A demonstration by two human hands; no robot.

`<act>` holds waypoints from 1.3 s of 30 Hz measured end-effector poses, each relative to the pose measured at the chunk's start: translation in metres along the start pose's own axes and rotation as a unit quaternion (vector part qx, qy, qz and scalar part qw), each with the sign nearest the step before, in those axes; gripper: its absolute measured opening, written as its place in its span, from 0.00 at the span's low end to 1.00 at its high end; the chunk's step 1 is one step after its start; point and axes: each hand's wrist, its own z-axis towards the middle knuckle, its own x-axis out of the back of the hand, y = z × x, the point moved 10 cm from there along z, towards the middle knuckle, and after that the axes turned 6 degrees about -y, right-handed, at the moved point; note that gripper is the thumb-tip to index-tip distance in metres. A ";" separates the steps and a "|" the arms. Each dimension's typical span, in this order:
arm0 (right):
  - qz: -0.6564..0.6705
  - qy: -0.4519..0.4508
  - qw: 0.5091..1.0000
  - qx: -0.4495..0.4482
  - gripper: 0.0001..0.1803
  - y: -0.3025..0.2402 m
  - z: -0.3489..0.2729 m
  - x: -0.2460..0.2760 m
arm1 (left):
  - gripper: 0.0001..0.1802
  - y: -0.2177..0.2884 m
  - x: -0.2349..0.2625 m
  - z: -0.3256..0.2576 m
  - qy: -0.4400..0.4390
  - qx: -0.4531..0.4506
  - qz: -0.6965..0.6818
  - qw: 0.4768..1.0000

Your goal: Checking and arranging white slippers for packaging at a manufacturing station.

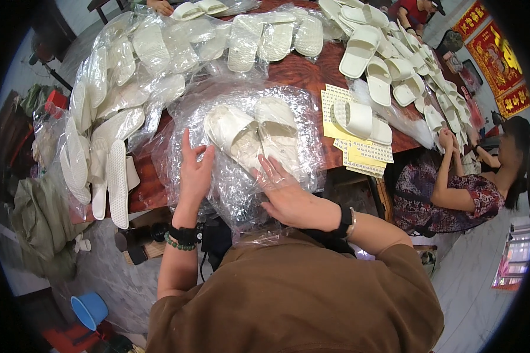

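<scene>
A pair of white slippers (254, 132) lies inside a clear plastic bag (241, 182) on the dark wooden table (300, 67). My left hand (194, 170) rests flat on the bag, fingers apart, just left of the slippers. Over the bag's near end lies my right hand (285, 191), its fingers spread against the right slipper's heel through the plastic. Neither hand has closed around anything.
Bagged white slippers (129, 65) pile up at the left and far side. Loose slippers (388, 65) cover the right side. One slipper (359, 120) sits on yellow label sheets (359, 150). A seated person (453, 188) works at the right. A blue bucket (89, 310) stands on the floor.
</scene>
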 end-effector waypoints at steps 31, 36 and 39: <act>-0.181 0.072 0.973 -0.127 0.36 0.053 0.003 0.004 | 0.44 0.036 -0.023 -0.036 -0.065 0.024 0.027 0.997; -0.175 0.087 0.975 -0.101 0.36 0.061 -0.005 0.003 | 0.44 0.033 -0.037 -0.033 -0.116 0.029 0.036 0.992; -0.190 0.132 0.964 -0.128 0.36 0.065 -0.008 0.011 | 0.46 0.030 -0.040 -0.033 -0.118 0.021 0.041 0.992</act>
